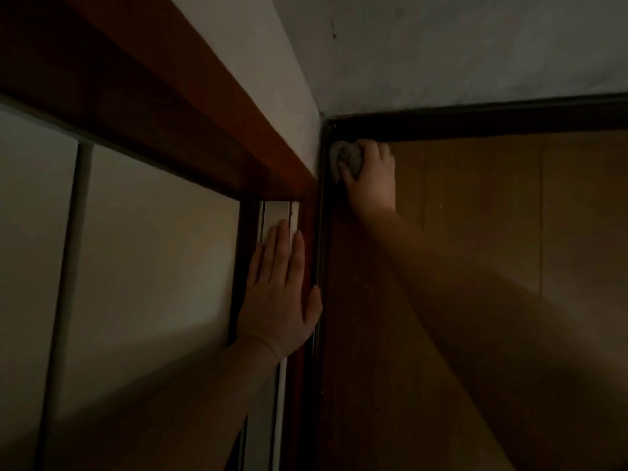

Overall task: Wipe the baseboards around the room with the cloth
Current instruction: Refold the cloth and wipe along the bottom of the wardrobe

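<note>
Head view: your right hand (368, 175) grips the bunched grey cloth (345, 159) in the top corner of the dark door frame (475, 119), against the smooth wooden door (492, 215). The cloth looks soft and light; keep it wadded in the palm. Your left hand (280, 294) rests flat, fingers straight, on the glossy red-brown trim (190, 107).

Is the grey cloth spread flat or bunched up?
Bunched up: the grey cloth shows as a rounded wad under the right hand, in the dark frame's corner.
</note>
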The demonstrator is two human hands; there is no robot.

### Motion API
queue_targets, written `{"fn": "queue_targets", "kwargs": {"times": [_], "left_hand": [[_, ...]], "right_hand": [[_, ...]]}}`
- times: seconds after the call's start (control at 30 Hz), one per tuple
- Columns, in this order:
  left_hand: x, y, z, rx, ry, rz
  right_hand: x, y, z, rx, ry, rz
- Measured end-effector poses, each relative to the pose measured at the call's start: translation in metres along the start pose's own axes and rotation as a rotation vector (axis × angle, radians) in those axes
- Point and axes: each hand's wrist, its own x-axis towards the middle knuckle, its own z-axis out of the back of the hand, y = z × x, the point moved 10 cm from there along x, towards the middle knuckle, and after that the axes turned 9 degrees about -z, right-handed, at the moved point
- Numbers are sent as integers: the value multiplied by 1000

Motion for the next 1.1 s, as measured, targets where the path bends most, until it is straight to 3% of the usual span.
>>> {"fn": "queue_targets", "kwargs": {"times": [0.17, 0.43, 0.53, 0.7, 1.0, 1.1], "left_hand": [[1, 0, 0, -16, -31, -19], [3, 1, 2, 8, -25, 8], [1, 1, 1, -25, -36, 7], [0, 2, 1, -22, -28, 11], [1, 2, 4, -65, -84, 19], [0, 1, 3, -80, -89, 14]], "right_hand": [[-4, -4, 23, 48, -36, -6], [-134, -35, 1, 209, 145, 29], [-176, -50, 3, 190, 132, 46], [-219, -55, -19, 178, 269, 11], [-97, -16, -10, 262, 82, -102], [-50, 1, -1, 282, -63, -125]]}}
